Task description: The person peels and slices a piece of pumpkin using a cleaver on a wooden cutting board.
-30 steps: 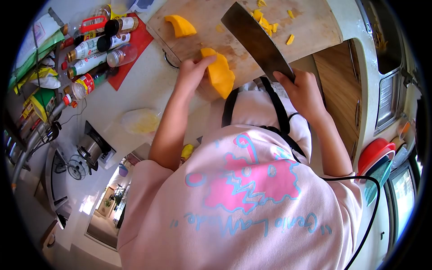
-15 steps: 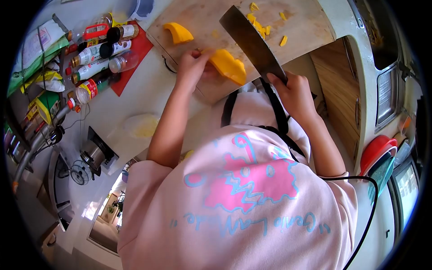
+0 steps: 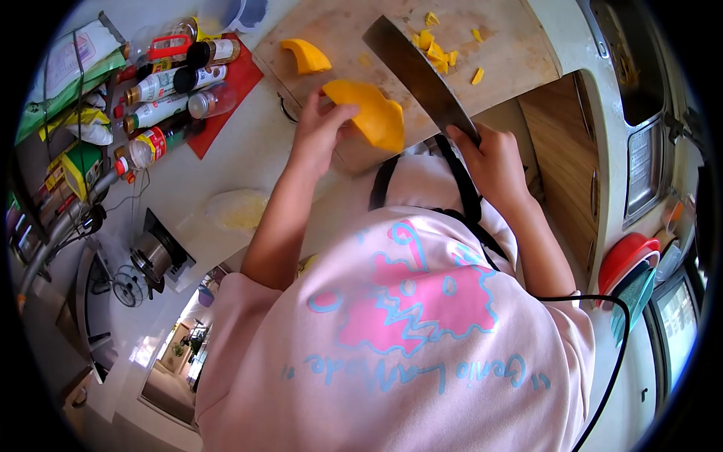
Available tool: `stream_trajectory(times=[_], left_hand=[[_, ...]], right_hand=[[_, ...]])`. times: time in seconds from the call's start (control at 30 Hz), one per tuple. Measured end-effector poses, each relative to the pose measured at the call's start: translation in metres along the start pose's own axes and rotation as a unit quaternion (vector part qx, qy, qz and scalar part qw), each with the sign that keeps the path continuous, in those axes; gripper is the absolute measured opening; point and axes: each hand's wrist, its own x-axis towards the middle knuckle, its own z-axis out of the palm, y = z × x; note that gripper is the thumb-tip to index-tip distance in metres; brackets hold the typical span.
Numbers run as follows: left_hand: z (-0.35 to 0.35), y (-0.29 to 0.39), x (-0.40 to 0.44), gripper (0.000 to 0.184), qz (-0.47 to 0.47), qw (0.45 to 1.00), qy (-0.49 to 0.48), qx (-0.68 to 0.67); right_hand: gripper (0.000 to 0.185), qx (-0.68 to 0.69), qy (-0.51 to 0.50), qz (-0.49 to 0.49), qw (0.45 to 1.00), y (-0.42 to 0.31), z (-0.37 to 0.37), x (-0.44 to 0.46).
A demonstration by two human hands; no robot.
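Note:
My left hand [image 3: 319, 129] grips a large orange pumpkin piece [image 3: 370, 114] by its left side, near the front edge of the wooden cutting board [image 3: 504, 38]. The fingers behind the piece are partly hidden. In my right hand [image 3: 493, 160] is the handle end of a broad dark cleaver [image 3: 422, 75], its blade slanting up and left over the board, apart from the piece. A curved pumpkin slice [image 3: 307, 57] lies on the board at the upper left. Several small orange scraps [image 3: 435, 53] lie beyond the blade.
Bottles and jars [image 3: 169, 87] crowd the counter at the left, some over a red mat [image 3: 245, 75]. A clear bag [image 3: 237, 209] lies on the counter nearer me. Behind the board's right side is a sink [image 3: 636, 83]. Red and green basins [image 3: 629, 252] stand at the right.
The large pumpkin piece has been turned and shifted in my left hand, and now shows a broader face. The cleaver has moved slightly left and down, still in my right hand.

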Motion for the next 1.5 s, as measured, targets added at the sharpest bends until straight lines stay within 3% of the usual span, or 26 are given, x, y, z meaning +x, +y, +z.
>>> stream_trajectory(times=[0.13, 0.23, 0.3, 0.4, 0.5, 0.63, 0.7, 0.8, 1.1, 1.33, 1.5], left_hand=[[0.003, -0.014, -0.015, 0.048, 0.128, 0.99, 0.01, 0.065], [0.01, -0.017, -0.022, 0.045, 0.138, 0.988, 0.022, 0.066], [0.014, -0.019, -0.025, 0.043, 0.164, 0.985, 0.02, 0.055], [-0.007, -0.037, -0.01, 0.044, 0.292, 0.891, 0.026, 0.348], [-0.008, -0.055, 0.001, 0.045, 0.218, 0.958, -0.022, 0.185], [-0.009, -0.046, -0.004, 0.048, 0.234, 0.942, -0.051, 0.236], [-0.006, -0.041, -0.006, 0.047, 0.223, 0.95, -0.058, 0.21], [-0.007, -0.033, -0.006, 0.046, 0.27, 0.891, -0.052, 0.363], [0.002, -0.047, -0.009, 0.043, 0.376, 0.769, 0.024, 0.516], [0.015, -0.044, -0.016, 0.033, 0.416, 0.775, 0.061, 0.473], [0.016, -0.044, -0.015, 0.031, 0.414, 0.762, 0.054, 0.495]], right_hand=[[0.023, -0.036, 0.01, -0.043, 0.998, -0.007, -0.001, -0.007], [0.019, -0.046, 0.061, -0.207, 0.975, 0.006, 0.005, -0.011], [0.027, -0.101, 0.044, -0.258, 0.96, 0.006, 0.001, -0.015], [0.047, -0.171, 0.02, -0.31, 0.935, 0.008, -0.004, -0.018], [0.056, -0.203, 0.018, -0.334, 0.92, 0.008, -0.003, -0.016], [0.058, -0.215, 0.045, -0.374, 0.901, 0.011, 0.0, -0.01], [0.057, -0.219, 0.047, -0.374, 0.9, 0.01, 0.0, -0.008], [0.054, -0.223, 0.052, -0.372, 0.9, 0.01, 0.002, -0.005], [0.051, -0.211, 0.056, -0.359, 0.907, 0.011, 0.003, -0.003], [0.047, -0.224, 0.044, -0.335, 0.914, 0.012, -0.001, -0.005], [0.032, -0.26, 0.045, -0.326, 0.908, 0.004, -0.004, -0.007]])
